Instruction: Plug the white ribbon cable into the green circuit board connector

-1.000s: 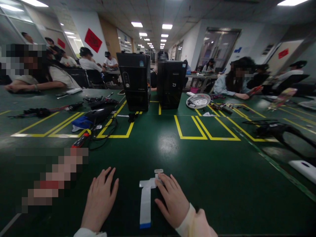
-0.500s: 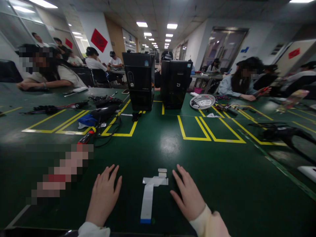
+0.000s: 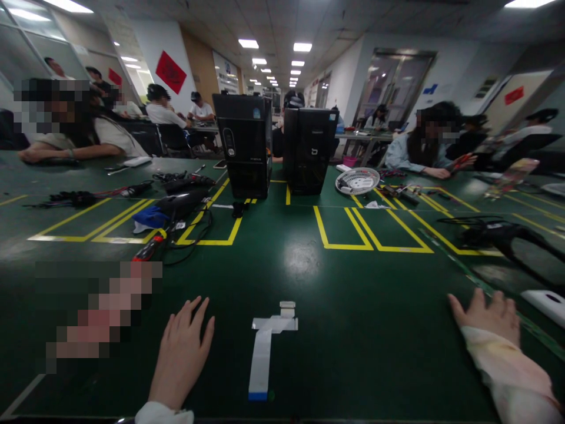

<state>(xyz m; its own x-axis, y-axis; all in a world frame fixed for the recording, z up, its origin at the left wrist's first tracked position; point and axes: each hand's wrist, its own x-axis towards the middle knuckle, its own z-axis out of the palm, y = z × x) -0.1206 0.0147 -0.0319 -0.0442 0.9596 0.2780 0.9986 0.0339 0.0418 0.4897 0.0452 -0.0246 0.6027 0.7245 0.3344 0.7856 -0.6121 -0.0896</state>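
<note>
A white flat ribbon cable (image 3: 260,360) lies folded on the green table (image 3: 348,330), with a blue end toward me and a small connector at its far end. To the left of it, my left hand (image 3: 183,347) rests palm down with its fingers spread, holding nothing. Well off to the right, my right hand (image 3: 488,318) is over the tabletop near a white object (image 3: 547,305) at the right edge. Its fingers are stretched out and nothing is in them. Neither hand touches the cable.
Two black computer towers (image 3: 242,144) stand at the back. A red-and-black handled tool (image 3: 148,248), partly blurred out, lies left beside a dark device with cords (image 3: 185,203). A white basket (image 3: 357,181) and loose parts sit back right. Several people sit around.
My right hand has moved far to the right, away from the ribbon cable. My left hand stays in place, and the view has shifted slightly.
</note>
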